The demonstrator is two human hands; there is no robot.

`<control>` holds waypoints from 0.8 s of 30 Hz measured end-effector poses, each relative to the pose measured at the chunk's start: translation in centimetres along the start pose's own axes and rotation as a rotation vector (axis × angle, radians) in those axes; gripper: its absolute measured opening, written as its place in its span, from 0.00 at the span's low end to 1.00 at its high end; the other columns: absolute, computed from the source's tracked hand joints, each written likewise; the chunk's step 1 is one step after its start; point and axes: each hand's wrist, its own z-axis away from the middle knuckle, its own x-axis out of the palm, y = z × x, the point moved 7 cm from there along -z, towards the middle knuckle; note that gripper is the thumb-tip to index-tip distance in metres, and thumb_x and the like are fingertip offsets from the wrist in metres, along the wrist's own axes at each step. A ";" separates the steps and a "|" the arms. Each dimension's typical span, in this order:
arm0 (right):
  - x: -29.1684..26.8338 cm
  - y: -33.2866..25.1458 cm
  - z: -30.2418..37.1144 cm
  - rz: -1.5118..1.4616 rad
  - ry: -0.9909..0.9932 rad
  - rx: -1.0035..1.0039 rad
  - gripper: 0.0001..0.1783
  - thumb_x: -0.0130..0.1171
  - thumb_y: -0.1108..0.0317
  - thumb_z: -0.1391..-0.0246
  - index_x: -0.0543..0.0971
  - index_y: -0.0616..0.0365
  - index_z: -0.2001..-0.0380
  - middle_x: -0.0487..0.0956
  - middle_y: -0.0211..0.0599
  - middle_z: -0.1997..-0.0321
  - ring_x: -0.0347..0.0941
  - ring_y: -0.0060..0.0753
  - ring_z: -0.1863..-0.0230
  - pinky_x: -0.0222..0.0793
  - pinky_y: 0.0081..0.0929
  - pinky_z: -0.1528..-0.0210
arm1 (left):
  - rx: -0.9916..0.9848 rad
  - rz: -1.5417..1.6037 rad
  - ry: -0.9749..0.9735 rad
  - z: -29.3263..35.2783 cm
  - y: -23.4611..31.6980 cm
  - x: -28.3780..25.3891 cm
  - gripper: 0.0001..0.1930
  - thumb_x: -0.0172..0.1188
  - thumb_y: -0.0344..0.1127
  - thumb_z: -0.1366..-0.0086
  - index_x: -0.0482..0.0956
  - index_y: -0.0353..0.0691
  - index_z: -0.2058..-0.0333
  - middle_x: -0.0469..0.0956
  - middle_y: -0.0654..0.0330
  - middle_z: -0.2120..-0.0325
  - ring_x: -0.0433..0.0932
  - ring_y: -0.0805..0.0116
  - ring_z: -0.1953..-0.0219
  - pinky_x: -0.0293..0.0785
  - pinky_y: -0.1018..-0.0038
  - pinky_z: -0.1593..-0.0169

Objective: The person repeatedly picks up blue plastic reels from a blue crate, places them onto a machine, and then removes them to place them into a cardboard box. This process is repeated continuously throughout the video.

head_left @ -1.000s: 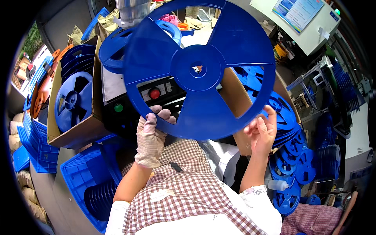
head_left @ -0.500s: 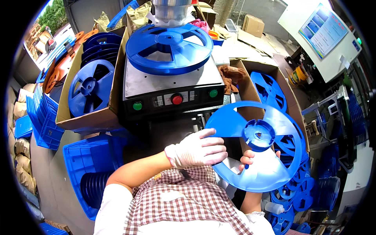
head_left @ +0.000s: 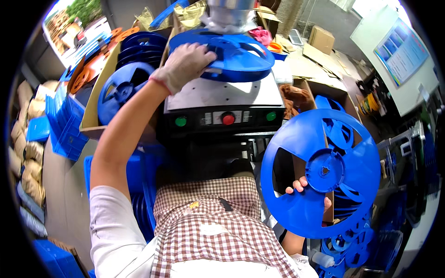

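Observation:
My left hand, in a pale glove, reaches up to the blue plastic reel on the machine's metal plate. Its fingers bend over the reel's left part, with the tips near one of the openings. Below and to the right, my right hand grips a single blue reel disc. This disc faces me, its round hub in the middle and wide cut-outs around it. Bare fingertips show through the cut-outs, while the disc hides the rest of that hand.
The machine has a red button between two green ones and a metal cylinder above the reel. A cardboard box of blue reels stands left, another box right. Blue crates stand farther left. Loose blue discs lie lower right.
My left hand has moved from beside the held disc up to the reel on the machine. The held disc has shifted a little right and down within the picture. The whole view has shifted too.

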 end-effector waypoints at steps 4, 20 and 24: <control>1.0 1.6 0.3 0.076 -0.061 0.019 0.40 0.63 0.49 0.48 0.60 0.64 0.41 0.66 0.43 0.48 0.64 0.36 0.46 0.60 0.42 0.39 | 0.127 -0.246 -0.078 5.0 0.5 -6.3 0.13 0.66 0.40 0.42 0.80 0.53 0.57 0.78 0.65 0.65 0.80 0.64 0.59 0.78 0.70 0.55; 5.1 19.0 -9.2 0.334 -0.367 0.651 0.44 0.72 0.52 0.52 0.63 0.55 0.37 0.68 0.34 0.60 0.68 0.26 0.61 0.61 0.31 0.59 | -1.454 0.605 0.061 64.1 -6.6 -10.6 0.12 0.56 0.26 0.32 0.80 0.39 0.51 0.84 0.60 0.59 0.81 0.72 0.54 0.77 0.78 0.50; 5.2 20.8 -9.0 0.334 -0.360 0.672 0.47 0.72 0.48 0.52 0.61 0.52 0.34 0.68 0.35 0.63 0.67 0.26 0.64 0.61 0.32 0.62 | -1.577 0.459 -0.004 69.6 -7.1 -8.9 0.12 0.56 0.27 0.32 0.79 0.36 0.51 0.84 0.59 0.60 0.81 0.71 0.55 0.76 0.77 0.49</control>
